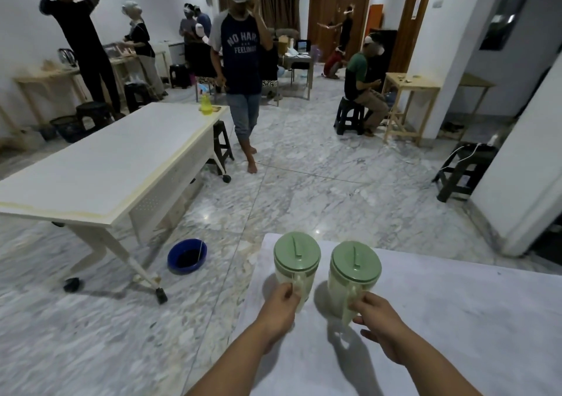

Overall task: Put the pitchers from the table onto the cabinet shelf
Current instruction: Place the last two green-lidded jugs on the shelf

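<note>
Two pale green pitchers with green lids stand side by side near the far left corner of a white table (pixel 456 319). My left hand (pixel 281 307) grips the handle of the left pitcher (pixel 296 255). The handle of the right pitcher (pixel 354 266) is held in my right hand (pixel 378 319). Both pitchers are upright, and I cannot tell whether they rest on the tabletop. No cabinet shelf is in view.
A long white table on wheels (pixel 100 176) stands to the left with a yellow pitcher (pixel 206 104) at its far end. A blue basin (pixel 187 255) lies on the marble floor. A person (pixel 243 70) walks toward me; others stand or sit behind. A dark stool (pixel 462 170) stands right.
</note>
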